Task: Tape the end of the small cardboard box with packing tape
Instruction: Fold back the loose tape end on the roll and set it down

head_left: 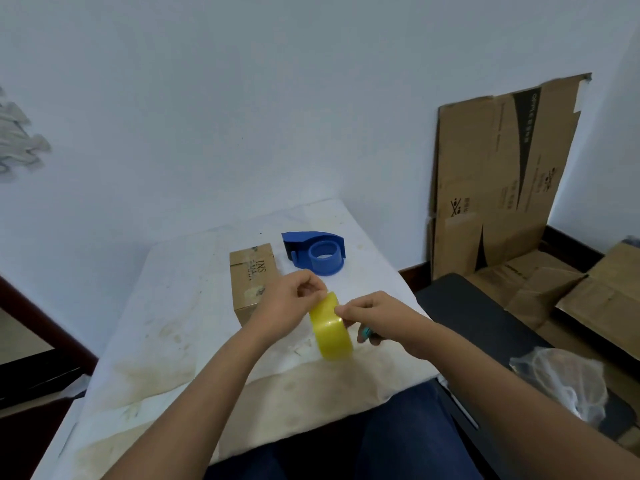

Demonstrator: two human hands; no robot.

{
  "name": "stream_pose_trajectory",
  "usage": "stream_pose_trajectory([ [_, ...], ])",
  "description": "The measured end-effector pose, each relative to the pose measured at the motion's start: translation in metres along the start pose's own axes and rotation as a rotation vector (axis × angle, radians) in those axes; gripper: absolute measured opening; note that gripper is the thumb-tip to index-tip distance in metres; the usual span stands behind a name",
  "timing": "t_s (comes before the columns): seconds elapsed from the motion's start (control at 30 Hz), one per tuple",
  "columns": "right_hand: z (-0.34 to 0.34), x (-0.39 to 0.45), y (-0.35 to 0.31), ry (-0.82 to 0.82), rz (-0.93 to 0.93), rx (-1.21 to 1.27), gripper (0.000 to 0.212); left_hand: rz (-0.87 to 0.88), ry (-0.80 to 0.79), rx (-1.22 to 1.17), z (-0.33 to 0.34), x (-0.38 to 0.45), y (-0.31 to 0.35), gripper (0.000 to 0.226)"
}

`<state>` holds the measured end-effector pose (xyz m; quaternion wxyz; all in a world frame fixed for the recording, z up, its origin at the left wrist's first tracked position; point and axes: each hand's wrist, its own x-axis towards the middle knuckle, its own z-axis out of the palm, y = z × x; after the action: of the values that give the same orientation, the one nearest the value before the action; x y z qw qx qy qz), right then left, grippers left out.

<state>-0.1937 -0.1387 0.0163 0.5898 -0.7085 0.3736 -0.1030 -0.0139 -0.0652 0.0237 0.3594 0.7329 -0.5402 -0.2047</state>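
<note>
A small brown cardboard box (251, 277) with "INS" printed on top lies on the white-covered table (173, 323). In front of it, a yellow roll of packing tape (331, 330) stands on edge between my hands. My left hand (287, 306) pinches the top of the roll with thumb and fingertips. My right hand (372, 317) pinches the roll's upper right rim and also holds a small teal object, partly hidden under the fingers. My left hand covers the box's near right corner.
A blue tape dispenser (317, 252) without a roll lies behind the hands, right of the box. Flattened cardboard (502, 174) leans on the wall at right, over more boxes on the floor. A dark bench (485, 323) with a plastic bag (568, 379) stands beside the table.
</note>
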Motion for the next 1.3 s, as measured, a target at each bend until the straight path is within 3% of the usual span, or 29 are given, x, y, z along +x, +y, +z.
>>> stream_pose_trajectory([
  [0.1, 0.007, 0.002, 0.0, 0.07, -0.004, -0.034, 0.03, 0.093, -0.098, 0.175, -0.005, -0.005, 0.005, 0.007],
  [0.27, 0.02, -0.001, -0.005, 0.167, -0.148, -0.092, 0.026, 0.188, -0.105, 0.29, -0.007, -0.013, 0.013, 0.003],
  [0.53, 0.027, -0.003, 0.005, 0.237, -0.114, 0.11, 0.01, 0.083, -0.088, -0.016, -0.009, -0.031, 0.0, 0.031],
  [0.7, 0.033, -0.002, 0.008, 0.275, -0.12, 0.179, 0.008, -0.007, -0.03, -0.005, -0.009, -0.031, -0.002, 0.013],
  [0.83, 0.037, -0.001, 0.011, 0.282, -0.14, 0.173, 0.008, 0.031, 0.027, 0.027, -0.005, -0.03, -0.004, 0.005],
  [1.3, 0.044, -0.001, 0.011, 0.291, -0.141, 0.148, 0.02, 0.163, 0.107, 0.115, 0.005, -0.039, -0.007, 0.008],
])
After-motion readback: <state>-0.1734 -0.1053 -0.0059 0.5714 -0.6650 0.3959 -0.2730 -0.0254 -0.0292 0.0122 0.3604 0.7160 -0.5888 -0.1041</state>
